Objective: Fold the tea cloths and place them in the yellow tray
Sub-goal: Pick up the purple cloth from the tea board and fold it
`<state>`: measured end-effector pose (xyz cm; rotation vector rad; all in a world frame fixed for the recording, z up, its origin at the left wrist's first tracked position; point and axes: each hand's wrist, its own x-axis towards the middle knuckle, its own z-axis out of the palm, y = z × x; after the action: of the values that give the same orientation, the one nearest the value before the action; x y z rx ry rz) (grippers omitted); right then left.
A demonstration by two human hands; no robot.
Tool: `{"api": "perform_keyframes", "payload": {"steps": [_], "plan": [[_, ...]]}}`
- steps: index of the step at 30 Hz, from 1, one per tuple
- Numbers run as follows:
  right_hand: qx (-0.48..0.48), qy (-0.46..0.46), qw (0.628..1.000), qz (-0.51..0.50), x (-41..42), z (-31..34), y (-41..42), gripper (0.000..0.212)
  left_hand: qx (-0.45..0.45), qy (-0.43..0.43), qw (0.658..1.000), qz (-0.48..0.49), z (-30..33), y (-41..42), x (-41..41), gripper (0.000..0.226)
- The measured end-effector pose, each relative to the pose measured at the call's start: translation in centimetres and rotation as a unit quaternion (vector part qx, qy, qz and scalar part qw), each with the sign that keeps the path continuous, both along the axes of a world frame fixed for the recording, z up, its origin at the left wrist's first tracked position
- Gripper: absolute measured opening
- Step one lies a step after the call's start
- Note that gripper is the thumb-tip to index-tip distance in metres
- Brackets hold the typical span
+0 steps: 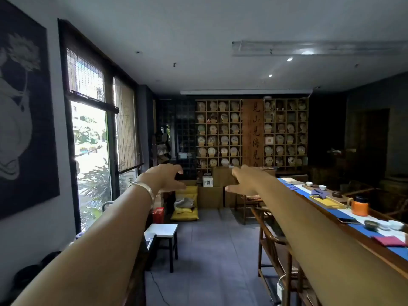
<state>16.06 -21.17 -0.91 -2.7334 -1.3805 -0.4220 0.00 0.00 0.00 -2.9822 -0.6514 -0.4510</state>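
Observation:
Both my arms stretch straight out in front of me at chest height. My left hand [167,178] and my right hand [244,181] are empty, fingers curved and apart, facing each other over the floor. Far to the right, a long table [375,246] carries a yellow tray [326,202] with a dark blue tea cloth [320,192] lying across its far end. A magenta folded cloth [389,241] lies near the table's front part. Neither hand is close to the cloths or the tray.
On the table stand an orange jug [359,206], white cups [309,184], a phone [349,221] and bowls [396,225]. Wooden chairs [271,239] line its left side. A white-topped stool [162,230] and yellow cushions [185,206] sit on the floor ahead.

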Motion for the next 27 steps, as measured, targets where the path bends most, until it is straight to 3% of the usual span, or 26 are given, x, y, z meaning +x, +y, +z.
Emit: {"api": "perform_keyframes", "payload": {"steps": [11,27], "plan": [[0.014,-0.02,1.0,-0.02,10.9,1.2,4.1,0.074,0.002,0.008,1.0,-0.004,0.9,4.7,10.1,0.064],[-0.009,-0.003,1.0,0.025,37.9,0.1,19.2,0.071,-0.044,0.005,0.999,0.01,0.2,18.2,36.8,0.065]]}}
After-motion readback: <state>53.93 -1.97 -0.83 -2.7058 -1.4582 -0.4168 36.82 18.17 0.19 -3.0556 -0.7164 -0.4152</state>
